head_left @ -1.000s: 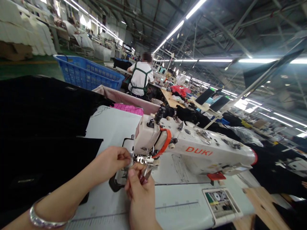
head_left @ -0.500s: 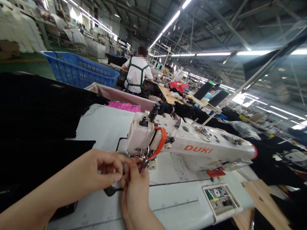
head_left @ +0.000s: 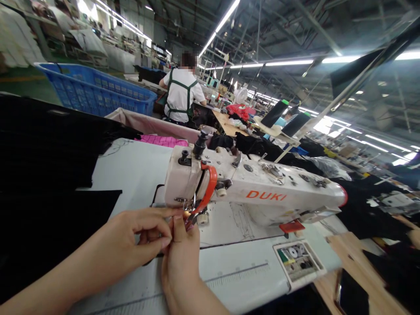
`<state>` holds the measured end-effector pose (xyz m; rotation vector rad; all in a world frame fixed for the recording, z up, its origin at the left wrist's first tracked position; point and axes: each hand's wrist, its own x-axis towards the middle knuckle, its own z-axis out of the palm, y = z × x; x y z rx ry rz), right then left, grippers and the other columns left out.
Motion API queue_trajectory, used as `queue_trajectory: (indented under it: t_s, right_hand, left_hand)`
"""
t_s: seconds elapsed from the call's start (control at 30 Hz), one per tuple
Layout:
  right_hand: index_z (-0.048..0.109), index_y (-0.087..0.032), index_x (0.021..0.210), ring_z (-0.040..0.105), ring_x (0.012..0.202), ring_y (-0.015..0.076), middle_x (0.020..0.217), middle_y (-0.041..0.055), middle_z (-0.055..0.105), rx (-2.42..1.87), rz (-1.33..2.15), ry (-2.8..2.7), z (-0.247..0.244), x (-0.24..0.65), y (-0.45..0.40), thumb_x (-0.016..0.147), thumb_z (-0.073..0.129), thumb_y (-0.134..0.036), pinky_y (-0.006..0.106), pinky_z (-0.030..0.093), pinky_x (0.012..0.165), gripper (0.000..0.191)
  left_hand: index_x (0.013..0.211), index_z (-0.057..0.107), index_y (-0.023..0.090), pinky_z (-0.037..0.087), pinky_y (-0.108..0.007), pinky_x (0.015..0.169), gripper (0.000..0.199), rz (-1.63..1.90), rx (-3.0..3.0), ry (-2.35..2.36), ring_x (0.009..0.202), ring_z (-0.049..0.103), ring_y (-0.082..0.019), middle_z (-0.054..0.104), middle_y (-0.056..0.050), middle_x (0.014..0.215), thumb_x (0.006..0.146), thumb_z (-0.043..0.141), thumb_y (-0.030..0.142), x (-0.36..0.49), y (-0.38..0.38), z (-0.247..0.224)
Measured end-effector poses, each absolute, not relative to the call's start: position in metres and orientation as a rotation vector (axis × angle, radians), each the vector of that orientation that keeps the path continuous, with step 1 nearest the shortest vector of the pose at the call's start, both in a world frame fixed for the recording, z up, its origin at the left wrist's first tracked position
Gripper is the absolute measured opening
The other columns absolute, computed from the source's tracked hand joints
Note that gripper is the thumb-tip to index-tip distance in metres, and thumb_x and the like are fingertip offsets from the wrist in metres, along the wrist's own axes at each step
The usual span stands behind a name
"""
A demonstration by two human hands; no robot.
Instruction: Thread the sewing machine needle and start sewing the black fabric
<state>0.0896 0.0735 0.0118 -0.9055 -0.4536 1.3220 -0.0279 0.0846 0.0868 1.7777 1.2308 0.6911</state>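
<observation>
Below the head of a white sewing machine [head_left: 265, 183] marked DUKI, my two hands meet at the needle area. My left hand [head_left: 141, 232] is closed, thumb and fingers pinched together; whatever is between the fingertips is too small to make out. Against it, my right hand [head_left: 182, 249] is closed on small thread snips [head_left: 191, 222], whose dark blades and a bit of pinkish handle show beside the thumb. An orange guard [head_left: 210, 188] curves down just above the snips. The needle and presser foot are largely hidden by the fingers.
Black fabric [head_left: 49, 144] covers the table's left side. Set into the right of the table is a bobbin tray [head_left: 298, 262], with a phone [head_left: 351, 294] nearby. Behind stand a blue basket [head_left: 98, 92], a pink-lined bin [head_left: 154, 124] and a seated person [head_left: 182, 94]. Thread cones [head_left: 275, 113] rise at right.
The view has swung slightly, so the scene sits further left and higher, and more of the phone shows. Both hands remain together at the needle, fingers still pinched.
</observation>
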Motion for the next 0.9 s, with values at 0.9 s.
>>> queue_trajectory:
  t_s: [0.9]
  right_hand:
    - [0.071, -0.023, 0.106, 0.07, 0.087, 0.0218, 0.098, 0.0045, 0.078, -1.196, 0.247, -2.593, 0.043, 0.218, 0.112, 0.092, 0.064, -0.015, 0.029, 0.046, 0.073, 0.018]
  left_hand:
    - [0.086, 0.079, 0.022, 0.046, -0.037, 0.072, 0.035, 0.633, 1.904, 1.55, 0.081, 0.072, -0.027, 0.08, -0.006, 0.087, 0.085, 0.057, 0.049, -0.011, 0.12, 0.044]
